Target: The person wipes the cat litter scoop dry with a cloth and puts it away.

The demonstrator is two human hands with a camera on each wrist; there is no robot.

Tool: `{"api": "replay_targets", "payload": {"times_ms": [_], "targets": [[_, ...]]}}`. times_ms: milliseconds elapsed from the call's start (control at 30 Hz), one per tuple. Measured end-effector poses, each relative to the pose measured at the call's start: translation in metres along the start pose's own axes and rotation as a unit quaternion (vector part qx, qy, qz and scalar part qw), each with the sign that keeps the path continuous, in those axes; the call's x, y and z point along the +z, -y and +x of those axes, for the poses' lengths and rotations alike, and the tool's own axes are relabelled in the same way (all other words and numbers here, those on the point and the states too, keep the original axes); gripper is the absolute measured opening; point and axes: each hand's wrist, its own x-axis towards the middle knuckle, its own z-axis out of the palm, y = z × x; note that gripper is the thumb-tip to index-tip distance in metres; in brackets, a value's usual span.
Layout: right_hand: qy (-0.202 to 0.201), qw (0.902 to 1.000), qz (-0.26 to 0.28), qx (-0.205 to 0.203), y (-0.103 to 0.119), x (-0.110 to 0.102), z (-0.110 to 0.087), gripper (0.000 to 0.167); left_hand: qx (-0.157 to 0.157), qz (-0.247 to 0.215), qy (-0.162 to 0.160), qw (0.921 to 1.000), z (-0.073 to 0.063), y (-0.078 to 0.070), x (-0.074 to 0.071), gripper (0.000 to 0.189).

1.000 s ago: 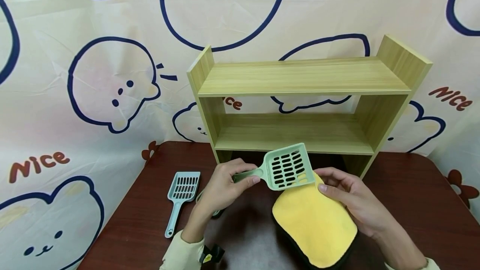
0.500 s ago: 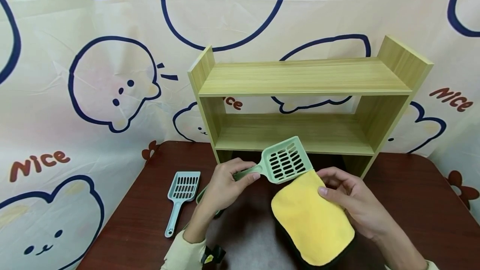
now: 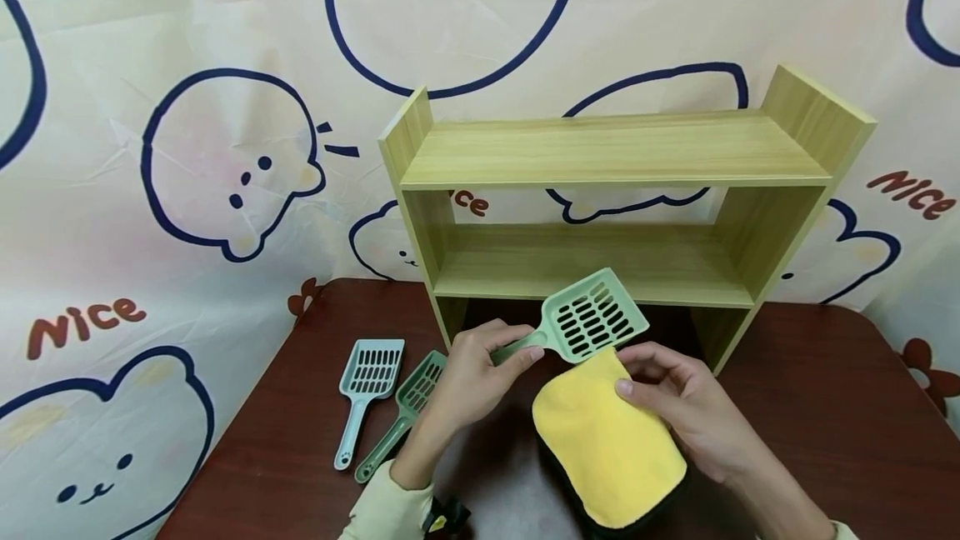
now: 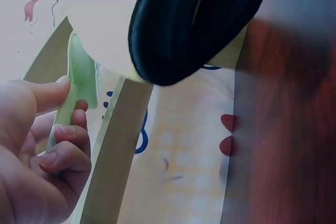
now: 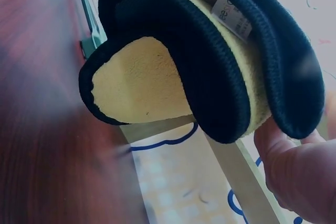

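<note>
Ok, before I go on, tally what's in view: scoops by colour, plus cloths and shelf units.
Pale blue scoop: 1
Green scoops: 2 (one in the left hand, one on the table)
Yellow-and-black cloth: 1 (in the right hand)
Shelf unit: 1
Total: 5

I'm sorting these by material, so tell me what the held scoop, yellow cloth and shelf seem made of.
Held scoop: probably moulded plastic, smooth with slight sheen; its slots have clean, rounded ends.
Yellow cloth: likely plush microfibre, soft and matt, going by its fuzzy face and gentle folds.
Shelf: wood or laminate, low sheen; streaky grain shows.
</note>
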Motion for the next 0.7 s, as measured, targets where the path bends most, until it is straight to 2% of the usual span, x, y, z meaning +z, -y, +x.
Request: {"api": "replay_targets", "payload": {"times_ms": [133,267,433,700], "targets": [[-0.005,1.0,-0.008,0.0,0.0,0.002,0.0,0.027,0.002,0.0,-0.001,1.0,0.0,-0.001,0.004,0.027],[-0.016,0.9997,-0.014,0.007,0.001,0.001,0.0,0.026,-0.003,0.004,-0.002,1.0,0.0,-0.001,0.001,0.03],[-0.033,0.9993,-0.014,0.014,0.005,-0.007,0.001,0.026,0.0,0.018,0.001,0.9998,0.0,-0.001,-0.007,0.03],[-0.052,0.9986,0.0,0.004,0.014,-0.018,-0.001,0.029,0.009,0.026,0.01,0.9996,0.0,-0.001,-0.021,0.027]]}}
